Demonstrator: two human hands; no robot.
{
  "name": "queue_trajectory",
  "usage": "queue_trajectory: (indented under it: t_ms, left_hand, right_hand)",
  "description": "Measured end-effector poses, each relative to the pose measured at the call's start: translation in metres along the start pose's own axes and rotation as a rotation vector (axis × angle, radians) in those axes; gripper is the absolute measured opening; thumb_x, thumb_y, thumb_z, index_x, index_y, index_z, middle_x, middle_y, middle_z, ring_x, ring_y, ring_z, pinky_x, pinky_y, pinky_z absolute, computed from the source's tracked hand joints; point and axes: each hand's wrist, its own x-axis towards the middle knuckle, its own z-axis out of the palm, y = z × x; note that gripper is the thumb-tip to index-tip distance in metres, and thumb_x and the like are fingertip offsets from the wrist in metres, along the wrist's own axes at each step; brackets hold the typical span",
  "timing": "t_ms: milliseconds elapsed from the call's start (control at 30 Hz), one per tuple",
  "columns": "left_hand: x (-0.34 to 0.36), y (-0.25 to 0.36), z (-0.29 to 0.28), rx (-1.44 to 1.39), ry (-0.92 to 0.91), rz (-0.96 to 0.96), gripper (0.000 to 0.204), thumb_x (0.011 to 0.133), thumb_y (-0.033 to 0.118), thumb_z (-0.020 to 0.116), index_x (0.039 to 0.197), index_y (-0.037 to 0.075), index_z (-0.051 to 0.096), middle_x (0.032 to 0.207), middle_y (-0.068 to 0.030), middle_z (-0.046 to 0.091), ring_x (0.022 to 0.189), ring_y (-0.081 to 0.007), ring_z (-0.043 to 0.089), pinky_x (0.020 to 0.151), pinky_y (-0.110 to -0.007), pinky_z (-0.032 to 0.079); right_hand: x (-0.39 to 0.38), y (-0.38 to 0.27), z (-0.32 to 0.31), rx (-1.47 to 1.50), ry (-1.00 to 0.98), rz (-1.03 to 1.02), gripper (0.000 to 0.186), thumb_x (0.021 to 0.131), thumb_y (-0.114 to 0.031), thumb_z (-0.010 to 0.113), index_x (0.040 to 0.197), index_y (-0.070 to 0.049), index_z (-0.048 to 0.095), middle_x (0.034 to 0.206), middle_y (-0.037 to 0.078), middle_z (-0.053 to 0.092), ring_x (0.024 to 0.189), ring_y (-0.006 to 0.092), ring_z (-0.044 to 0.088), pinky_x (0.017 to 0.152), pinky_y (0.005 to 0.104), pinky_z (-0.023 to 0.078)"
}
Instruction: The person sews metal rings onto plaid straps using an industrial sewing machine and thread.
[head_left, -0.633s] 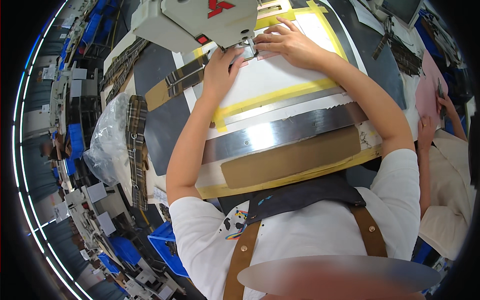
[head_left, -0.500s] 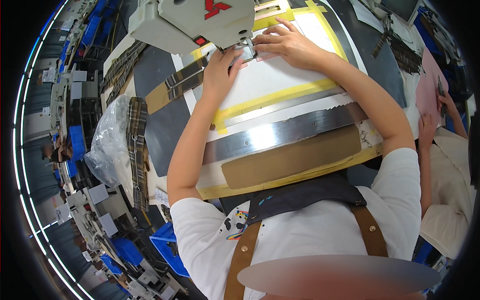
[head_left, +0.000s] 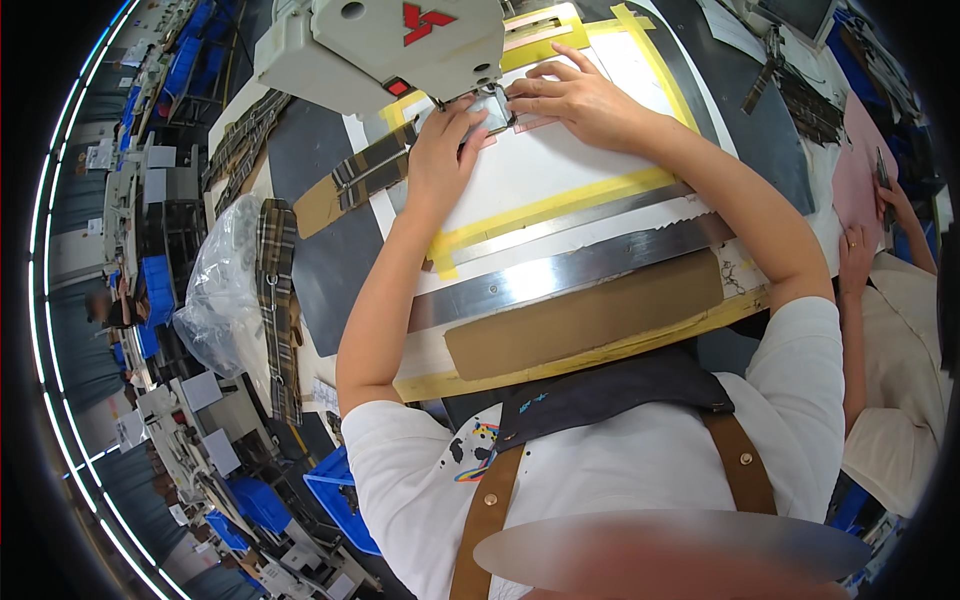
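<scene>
My left hand (head_left: 440, 160) lies on a plaid fabric strip (head_left: 376, 166) beside the needle area, its fingers pointing under the pale sewing machine head (head_left: 400, 45) and its thumb apart. Part of the strip is hidden beneath that hand. Opposite it, my right hand (head_left: 600, 105) has its fingers spread, with the fingertips at the edge of a small clear plate (head_left: 490, 112) under the machine. Both hands rest over a white sheet (head_left: 545, 185) bordered with yellow tape. A brown end piece (head_left: 318, 208) sticks out from the strip's left end.
A metal bar (head_left: 560, 268) and a brown pad (head_left: 590, 318) run along the table's near edge. Clear plastic bags (head_left: 222, 290) and a hanging plaid strap (head_left: 277, 310) are at the left. On the right, a co-worker's hands (head_left: 858, 262) are near pink material (head_left: 856, 165).
The whole view has shifted slightly. My right hand sits a little farther right and lower, showing more of the clear plate. My left hand stays on the plaid strip.
</scene>
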Motion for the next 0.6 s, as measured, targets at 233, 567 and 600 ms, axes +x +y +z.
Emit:
queue_trajectory:
  t_ms: [233,567,600]
  left_hand:
    - [-0.007,0.006,0.004,-0.032,-0.031,-0.011,0.023,0.100,0.018,0.069,0.121,0.008,0.072,0.138,-0.0088,0.068,0.136,-0.0314,0.058,0.111,-0.042,0.048]
    - [-0.010,0.008,0.002,-0.026,-0.011,0.008,0.023,0.100,0.015,0.069,0.121,0.008,0.072,0.142,-0.0093,0.066,0.138,-0.0320,0.057,0.114,-0.043,0.047]
    - [-0.011,0.008,0.001,-0.028,-0.011,0.006,0.023,0.100,0.015,0.069,0.121,0.008,0.072,0.142,-0.0095,0.066,0.138,-0.0320,0.057,0.114,-0.043,0.047]
  right_hand:
    - [-0.007,-0.004,0.002,-0.003,-0.011,0.015,0.033,0.096,-0.021,0.069,0.129,-0.018,0.074,0.138,-0.003,0.067,0.132,0.0232,0.057,0.126,0.0547,0.027]
    - [-0.009,-0.009,0.000,0.043,0.008,0.017,0.038,0.094,-0.008,0.062,0.129,-0.018,0.074,0.137,0.000,0.067,0.132,0.0233,0.056,0.129,0.0545,0.024]
    - [-0.009,-0.010,0.000,0.043,0.009,0.016,0.038,0.094,-0.008,0.062,0.129,-0.018,0.074,0.137,0.000,0.067,0.132,0.0233,0.056,0.129,0.0545,0.024]
